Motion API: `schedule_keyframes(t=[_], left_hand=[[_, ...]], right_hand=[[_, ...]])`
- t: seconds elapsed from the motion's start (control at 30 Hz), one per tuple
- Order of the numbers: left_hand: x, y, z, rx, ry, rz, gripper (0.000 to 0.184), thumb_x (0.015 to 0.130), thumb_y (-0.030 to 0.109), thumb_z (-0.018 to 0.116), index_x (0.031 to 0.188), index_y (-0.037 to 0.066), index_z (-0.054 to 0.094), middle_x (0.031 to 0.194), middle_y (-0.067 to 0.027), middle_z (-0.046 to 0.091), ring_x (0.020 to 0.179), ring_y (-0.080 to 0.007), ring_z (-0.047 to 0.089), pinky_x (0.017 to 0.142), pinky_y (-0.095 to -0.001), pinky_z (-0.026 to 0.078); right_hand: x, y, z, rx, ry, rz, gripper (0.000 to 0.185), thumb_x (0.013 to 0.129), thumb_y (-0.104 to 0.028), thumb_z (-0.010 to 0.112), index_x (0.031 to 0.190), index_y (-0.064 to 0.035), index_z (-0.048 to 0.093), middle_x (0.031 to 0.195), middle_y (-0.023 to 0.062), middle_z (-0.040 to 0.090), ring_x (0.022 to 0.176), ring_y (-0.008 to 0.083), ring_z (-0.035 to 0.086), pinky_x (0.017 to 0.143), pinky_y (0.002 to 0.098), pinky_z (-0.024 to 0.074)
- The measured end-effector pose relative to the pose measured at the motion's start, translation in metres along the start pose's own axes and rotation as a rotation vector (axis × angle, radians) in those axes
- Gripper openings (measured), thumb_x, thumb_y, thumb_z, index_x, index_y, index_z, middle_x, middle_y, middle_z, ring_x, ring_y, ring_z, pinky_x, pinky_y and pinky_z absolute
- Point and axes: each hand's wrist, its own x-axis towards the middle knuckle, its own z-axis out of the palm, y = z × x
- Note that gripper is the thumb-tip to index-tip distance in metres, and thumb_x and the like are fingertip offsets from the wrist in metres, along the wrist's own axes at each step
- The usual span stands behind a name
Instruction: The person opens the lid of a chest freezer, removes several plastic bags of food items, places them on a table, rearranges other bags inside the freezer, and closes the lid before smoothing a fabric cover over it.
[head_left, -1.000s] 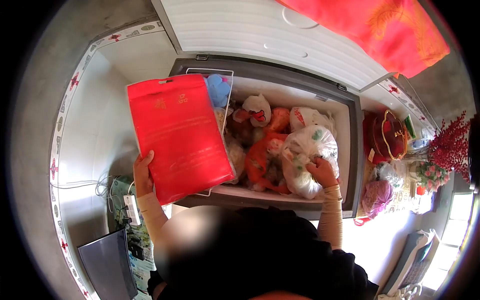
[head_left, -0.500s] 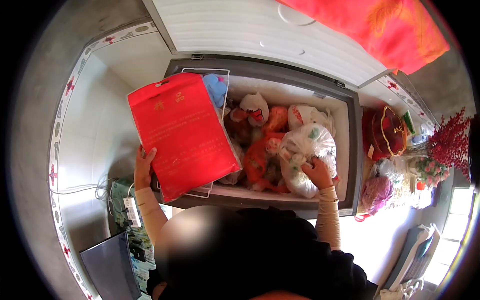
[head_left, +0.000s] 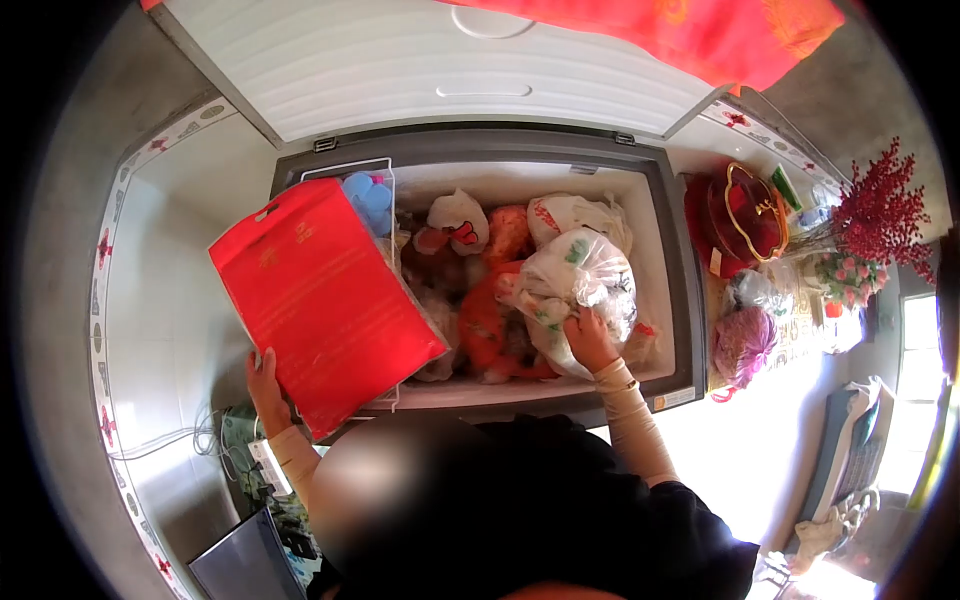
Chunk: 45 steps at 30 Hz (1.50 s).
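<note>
My left hand (head_left: 265, 385) grips the lower left edge of a flat red package (head_left: 325, 305), its thumb on top and its other fingers hidden underneath. The package lies tilted over the left end of an open chest freezer (head_left: 685, 290). My right hand (head_left: 590, 338) pinches the gathered plastic of a white bag (head_left: 545, 265) at the freezer's right side. Orange-red bags (head_left: 483, 325) and a white bag with a red mark (head_left: 458, 215) lie to its left. Another white bag (head_left: 590, 215) sits behind it.
A white wire basket (head_left: 392, 185) with blue items (head_left: 370, 203) is at the freezer's left end. The raised lid (head_left: 420, 70) stands behind, with red cloth (head_left: 700, 40) over it. A red gold-rimmed container (head_left: 745, 215), a purple bag (head_left: 745, 345) and red berry stems (head_left: 885, 210) are at right.
The view has shifted, so the freezer appears further left. The red package has tilted more in my left hand. My right hand still holds the white bag.
</note>
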Motion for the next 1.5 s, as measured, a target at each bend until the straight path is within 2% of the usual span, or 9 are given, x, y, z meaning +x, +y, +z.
schedule_keyframes(t=[0.17,0.37,0.57,0.7,0.87,0.93,1.07,1.33,1.5], left_hand=[[-0.026,0.018,0.013,0.373,0.418,0.453,0.036,0.084,0.013,0.054,0.115,-0.003,0.047,0.114,-0.0126,0.054,0.102,-0.0184,0.052,0.087,-0.0303,0.041],[-0.091,0.035,0.101,0.288,0.173,0.666,0.022,0.086,0.008,0.051,0.105,-0.002,0.056,0.107,-0.0119,0.058,0.098,-0.0179,0.055,0.085,-0.0285,0.043],[-0.152,0.016,0.209,0.331,-0.697,0.334,0.020,0.086,0.013,0.053,0.103,0.003,0.058,0.096,-0.0057,0.062,0.088,-0.0125,0.057,0.075,-0.0250,0.045],[-0.158,-0.031,0.276,0.258,-1.012,0.235,0.030,0.082,0.014,0.056,0.109,0.001,0.054,0.098,-0.0078,0.060,0.087,-0.0141,0.057,0.075,-0.0257,0.044],[-0.169,-0.059,0.333,0.318,-1.074,0.145,0.049,0.077,0.021,0.062,0.118,-0.001,0.046,0.102,-0.0107,0.058,0.091,-0.0168,0.057,0.077,-0.0289,0.044],[-0.176,-0.061,0.342,0.396,-0.969,0.387,0.047,0.072,0.031,0.066,0.104,-0.001,0.053,0.094,-0.0163,0.059,0.085,-0.0254,0.059,0.075,-0.0326,0.044],[-0.169,-0.083,0.355,0.432,-1.047,0.286,0.042,0.070,0.028,0.066,0.098,-0.002,0.055,0.091,-0.0190,0.058,0.084,-0.0269,0.058,0.073,-0.0339,0.044],[-0.167,-0.066,0.342,-0.192,-1.025,-0.361,0.014,0.066,0.003,0.052,0.080,0.002,0.057,0.079,0.0011,0.052,0.072,-0.0106,0.046,0.069,-0.0224,0.036],[-0.168,-0.043,0.344,-0.185,-1.139,-0.287,0.017,0.066,0.001,0.048,0.081,0.001,0.057,0.078,0.0000,0.053,0.072,-0.0100,0.048,0.070,-0.0212,0.037]], right_hand=[[0.001,0.000,-0.005,0.343,0.047,0.219,0.015,0.078,-0.014,0.051,0.084,0.0000,0.052,0.077,0.0208,0.056,0.073,0.0391,0.053,0.066,0.0447,0.0424],[0.007,0.000,-0.017,0.740,-0.015,0.415,0.024,0.079,-0.017,0.053,0.092,0.0027,0.054,0.085,0.0212,0.058,0.079,0.0353,0.056,0.068,0.0387,0.0434],[0.004,0.003,-0.024,0.753,-0.055,0.453,0.031,0.077,-0.023,0.058,0.094,0.0029,0.052,0.078,0.0168,0.058,0.072,0.0268,0.056,0.065,0.0366,0.0439],[-0.002,0.011,-0.035,0.860,-0.202,0.425,0.034,0.075,-0.024,0.064,0.092,0.0034,0.052,0.075,0.0102,0.058,0.066,0.0162,0.054,0.061,0.0299,0.0438],[-0.019,0.014,-0.076,1.278,-0.270,0.464,0.020,0.079,-0.011,0.061,0.093,0.0009,0.053,0.076,0.0018,0.056,0.066,0.0055,0.050,0.058,0.0216,0.0424],[-0.026,0.022,-0.096,1.221,-0.257,0.481,0.016,0.080,-0.007,0.058,0.093,0.0003,0.053,0.078,0.0005,0.056,0.067,0.0057,0.050,0.059,0.0203,0.0421],[-0.037,0.047,-0.113,1.373,-0.012,0.659,0.011,0.081,-0.006,0.055,0.092,-0.0013,0.054,0.079,-0.0015,0.056,0.071,0.0049,0.050,0.064,0.0192,0.0413],[-0.034,0.072,-0.122,1.672,0.249,0.709,0.008,0.083,-0.008,0.053,0.089,-0.0027,0.055,0.078,-0.0015,0.056,0.070,0.0048,0.051,0.065,0.0182,0.0410],[-0.028,0.079,-0.131,1.686,0.281,0.690,0.009,0.083,-0.010,0.052,0.089,-0.0025,0.055,0.079,-0.0005,0.056,0.071,0.0057,0.052,0.066,0.0185,0.0416]])
